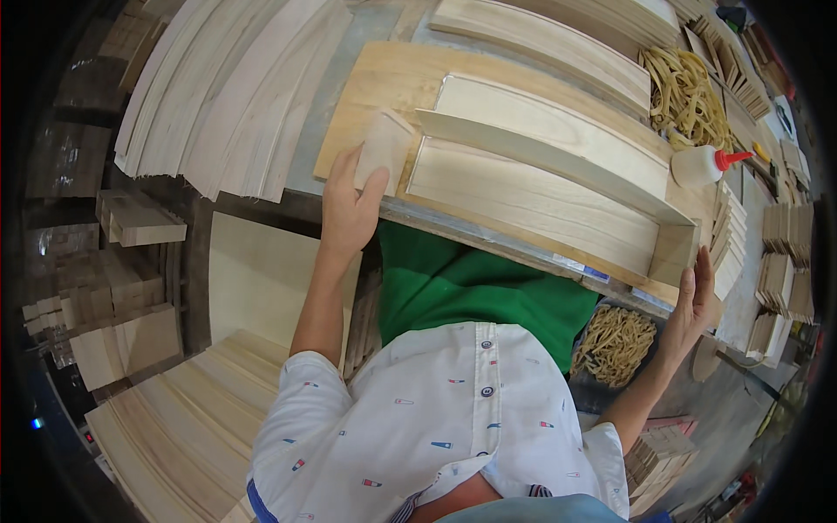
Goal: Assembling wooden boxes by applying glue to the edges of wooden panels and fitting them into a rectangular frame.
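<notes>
My left hand (350, 207) grips a small wooden end piece (386, 150), held upright with the thumb on one side and fingers on the other. It stands beside the left end of a thin wooden base panel (523, 202). A long upright wooden strip (549, 164) runs along the panel. At the strip's right end, another small end piece (677, 251) stands upright. My right hand (695, 301) is next to that piece, fingers stretched out, seemingly touching its outer side. A second pale panel (558, 131) lies behind the strip. Everything rests on a wooden board (392, 74).
A white glue bottle with a red nozzle (697, 166) lies at the right. Rubber bands (689, 96) heap behind it, with more in a bin (615, 347) below. Stacked long boards (235, 96) fill the table's left; small wooden pieces (729, 228) line the right.
</notes>
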Tool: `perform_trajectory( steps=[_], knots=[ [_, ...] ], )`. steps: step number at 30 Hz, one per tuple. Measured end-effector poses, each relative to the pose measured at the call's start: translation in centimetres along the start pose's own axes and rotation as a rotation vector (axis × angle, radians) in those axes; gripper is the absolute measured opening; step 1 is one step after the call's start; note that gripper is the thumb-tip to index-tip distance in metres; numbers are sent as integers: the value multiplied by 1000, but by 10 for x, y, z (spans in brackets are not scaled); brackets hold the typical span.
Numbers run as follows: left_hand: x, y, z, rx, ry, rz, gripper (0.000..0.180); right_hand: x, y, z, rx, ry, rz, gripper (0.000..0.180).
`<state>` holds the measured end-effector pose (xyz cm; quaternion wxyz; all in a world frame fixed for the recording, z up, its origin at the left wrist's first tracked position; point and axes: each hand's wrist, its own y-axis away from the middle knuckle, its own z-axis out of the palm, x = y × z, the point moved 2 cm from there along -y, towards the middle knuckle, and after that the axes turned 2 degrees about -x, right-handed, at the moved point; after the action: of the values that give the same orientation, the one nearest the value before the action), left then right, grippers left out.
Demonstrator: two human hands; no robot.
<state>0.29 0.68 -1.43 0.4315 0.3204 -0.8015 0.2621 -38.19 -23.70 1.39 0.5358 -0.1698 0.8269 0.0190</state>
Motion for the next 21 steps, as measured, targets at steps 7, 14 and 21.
perform_trajectory(
  steps=[7, 14, 21],
  knots=[
    [17, -12, 8, -95, -96, 63, 40, 2, 0, 4, 16, 47, 3, 44],
    [20, -14, 13, -113, -106, 55, 40, 2, -1, 5, 14, 83, -11, 43],
    [21, -17, 14, -99, -134, 59, 32, 4, 0, 5, 26, 55, -16, 42]
  ],
)
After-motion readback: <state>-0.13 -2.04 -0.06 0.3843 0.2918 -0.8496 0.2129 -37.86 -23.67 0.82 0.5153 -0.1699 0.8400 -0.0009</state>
